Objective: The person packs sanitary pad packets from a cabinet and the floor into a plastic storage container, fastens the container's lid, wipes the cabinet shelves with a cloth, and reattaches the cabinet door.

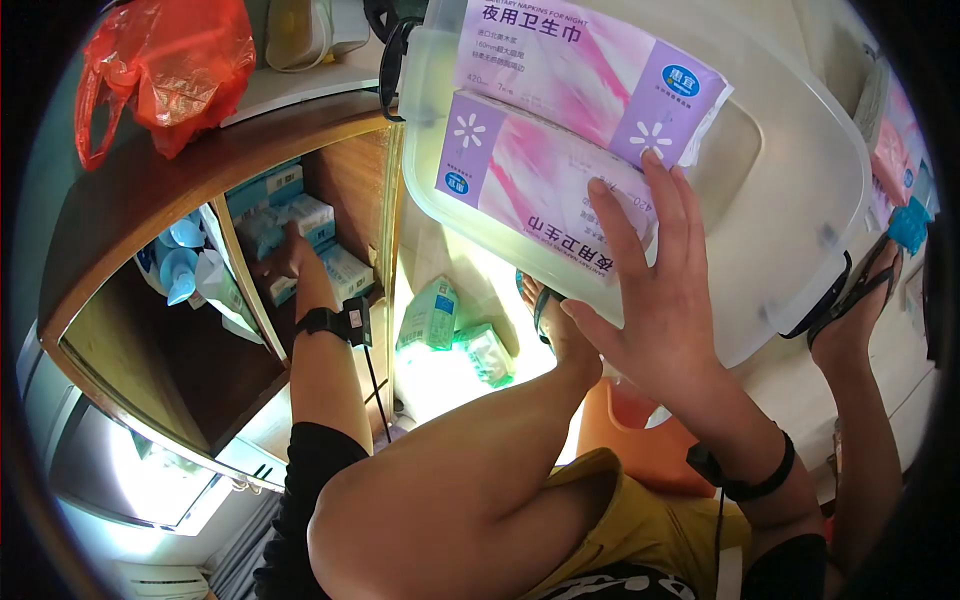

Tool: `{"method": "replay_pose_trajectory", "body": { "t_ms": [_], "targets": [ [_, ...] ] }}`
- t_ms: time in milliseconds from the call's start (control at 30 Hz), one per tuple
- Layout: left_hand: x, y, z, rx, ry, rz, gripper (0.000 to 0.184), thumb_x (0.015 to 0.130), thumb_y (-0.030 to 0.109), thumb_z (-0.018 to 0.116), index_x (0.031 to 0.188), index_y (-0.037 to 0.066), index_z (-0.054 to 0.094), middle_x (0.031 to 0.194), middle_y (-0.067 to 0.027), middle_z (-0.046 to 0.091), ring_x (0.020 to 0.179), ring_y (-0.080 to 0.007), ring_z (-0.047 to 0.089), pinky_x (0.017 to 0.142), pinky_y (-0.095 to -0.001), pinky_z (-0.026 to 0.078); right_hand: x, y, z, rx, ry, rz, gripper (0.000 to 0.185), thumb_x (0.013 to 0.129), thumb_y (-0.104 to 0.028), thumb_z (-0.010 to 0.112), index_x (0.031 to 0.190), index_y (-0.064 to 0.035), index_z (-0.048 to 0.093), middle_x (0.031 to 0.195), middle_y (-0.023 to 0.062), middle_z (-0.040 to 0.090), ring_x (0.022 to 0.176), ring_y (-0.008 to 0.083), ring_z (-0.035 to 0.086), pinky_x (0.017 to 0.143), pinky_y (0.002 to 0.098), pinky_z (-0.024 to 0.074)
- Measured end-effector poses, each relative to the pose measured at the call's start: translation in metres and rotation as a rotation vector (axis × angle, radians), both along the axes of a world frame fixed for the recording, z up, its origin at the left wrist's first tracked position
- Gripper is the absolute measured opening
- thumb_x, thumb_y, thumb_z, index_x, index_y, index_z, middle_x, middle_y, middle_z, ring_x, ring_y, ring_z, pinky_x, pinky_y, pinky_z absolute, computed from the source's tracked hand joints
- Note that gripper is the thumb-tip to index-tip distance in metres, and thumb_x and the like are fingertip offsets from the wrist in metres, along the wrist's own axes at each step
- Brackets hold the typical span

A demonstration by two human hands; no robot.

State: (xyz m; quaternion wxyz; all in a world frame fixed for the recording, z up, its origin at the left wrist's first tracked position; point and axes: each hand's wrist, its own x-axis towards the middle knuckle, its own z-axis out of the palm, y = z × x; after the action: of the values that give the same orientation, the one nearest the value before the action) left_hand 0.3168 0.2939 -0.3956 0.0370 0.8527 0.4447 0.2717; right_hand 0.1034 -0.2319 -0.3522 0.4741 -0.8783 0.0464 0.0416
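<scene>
Beyond and left of the left hand, a red plastic bag [178, 75] droops over the edge of the wooden cabinet [150, 165]. Just left of that hand, loose blue items [180, 262] crowd the divider. The left hand [286, 252] reaches in among blue-and-white packs [312, 218]; its fingers are partly hidden, so I cannot tell how far open it is or whether it grips one. Pulled out by feel, a pack could drag its neighbours over the cabinet's edge. Right of the left hand, green-and-white packs [430, 315] lie on the floor, where a foot could crush them. Under the right hand [665, 300], fingers spread and gripping nothing, two packs of night sanitary napkins [545, 185] lie side by side in the translucent bin [790, 150]; uneven fingertip pressure could skew them.
</scene>
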Motion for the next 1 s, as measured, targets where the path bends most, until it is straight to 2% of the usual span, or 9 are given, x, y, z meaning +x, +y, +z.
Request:
{"method": "replay_pose_trajectory", "body": {
  "t_ms": [67,133,167,333,600,633,667,767,1000],
  "targets": [
    [0.002,0.007,-0.008,0.037,0.006,0.009,0.146,0.054,0.039,0.094,0.145,-0.007,-0.01,0.139,-0.0416,0.012,0.128,-0.0503,0.041,0.1,-0.0468,0.05,0.0,0.0,0.0,0.006,-0.002,0.002,0.091,0.063,-0.02,0.084,0.144,-0.0135,0.044,0.153,0.0225,0.024,0.136,0.0501,0.026,0.109,0.0569,0.0313],
    [0.008,0.028,-0.029,0.39,-0.011,0.054,0.146,0.055,0.041,0.093,0.144,-0.007,-0.012,0.138,-0.0425,0.013,0.123,-0.051,0.046,0.098,-0.0472,0.051,-0.001,0.0,0.001,-0.05,0.011,0.032,0.094,0.064,-0.016,0.084,0.147,-0.0123,0.039,0.154,0.0242,0.02,0.137,0.0521,0.027,0.108,0.0583,0.0335],
    [0.008,0.033,-0.031,0.391,-0.01,0.056,0.146,0.055,0.041,0.093,0.144,-0.007,-0.012,0.138,-0.0425,0.013,0.123,-0.051,0.046,0.098,-0.0472,0.051,-0.001,0.001,0.001,-0.049,0.012,0.034,0.094,0.064,-0.016,0.084,0.147,-0.0123,0.039,0.154,0.0242,0.02,0.137,0.0521,0.027,0.108,0.0583,0.0335],
    [0.006,0.016,-0.027,0.046,-0.054,0.009,0.147,0.054,0.044,0.093,0.144,-0.01,-0.01,0.139,-0.0417,0.013,0.123,-0.0515,0.045,0.099,-0.047,0.049,0.001,0.0,0.0,-0.059,0.017,0.041,0.094,0.064,-0.016,0.084,0.147,-0.0127,0.039,0.153,0.024,0.02,0.136,0.0519,0.027,0.108,0.058,0.0341],
    [-0.014,0.036,-0.015,-0.32,-0.195,-0.328,0.119,0.064,0.033,0.09,0.142,-0.008,0.01,0.14,-0.0316,0.035,0.119,-0.0407,0.051,0.088,-0.0468,0.052,0.0,0.0,0.001,-0.05,0.008,0.042,0.096,0.063,-0.016,0.085,0.146,-0.0122,0.039,0.153,0.024,0.02,0.136,0.0508,0.028,0.107,0.0568,0.0361],
    [-0.024,0.028,-0.014,-0.369,-0.231,-0.373,0.115,0.065,0.031,0.09,0.142,-0.008,0.013,0.14,-0.0304,0.038,0.118,-0.0394,0.052,0.087,-0.0468,0.053,0.0,0.001,0.001,-0.057,0.005,0.037,0.095,0.063,-0.016,0.086,0.146,-0.0118,0.04,0.153,0.024,0.021,0.136,0.0505,0.029,0.107,0.0565,0.0365],
    [-0.036,-0.056,0.013,-0.597,-0.373,-0.223,0.104,0.07,0.019,0.086,0.141,-0.004,0.014,0.135,-0.0202,0.047,0.116,-0.0338,0.053,0.088,-0.0463,0.053,-0.001,0.002,0.0,-0.052,0.002,0.04,0.095,0.063,-0.016,0.086,0.146,-0.0118,0.04,0.153,0.024,0.021,0.136,0.0505,0.029,0.107,0.0565,0.0365],
    [-0.061,-0.107,0.03,-0.741,-0.457,-0.255,0.1,0.071,0.013,0.083,0.141,-0.001,0.012,0.137,-0.0169,0.045,0.118,-0.0315,0.053,0.091,-0.0487,0.053,-0.002,0.005,-0.004,-0.052,-0.078,-0.011,0.096,0.06,-0.017,0.086,0.144,-0.0134,0.042,0.151,0.0239,0.025,0.133,0.051,0.031,0.109,0.0554,0.0338],
    [-0.073,-0.112,0.03,-0.782,-0.492,-0.375,0.087,0.073,0.004,0.079,0.133,0.015,0.017,0.142,-0.0127,0.038,0.124,-0.0329,0.048,0.094,-0.0613,0.05,-0.004,0.006,-0.002,-0.066,-0.133,-0.014,0.096,0.06,-0.018,0.086,0.145,-0.0126,0.041,0.15,0.0238,0.027,0.133,0.0504,0.032,0.109,0.0551,0.0336]
  ]
}}
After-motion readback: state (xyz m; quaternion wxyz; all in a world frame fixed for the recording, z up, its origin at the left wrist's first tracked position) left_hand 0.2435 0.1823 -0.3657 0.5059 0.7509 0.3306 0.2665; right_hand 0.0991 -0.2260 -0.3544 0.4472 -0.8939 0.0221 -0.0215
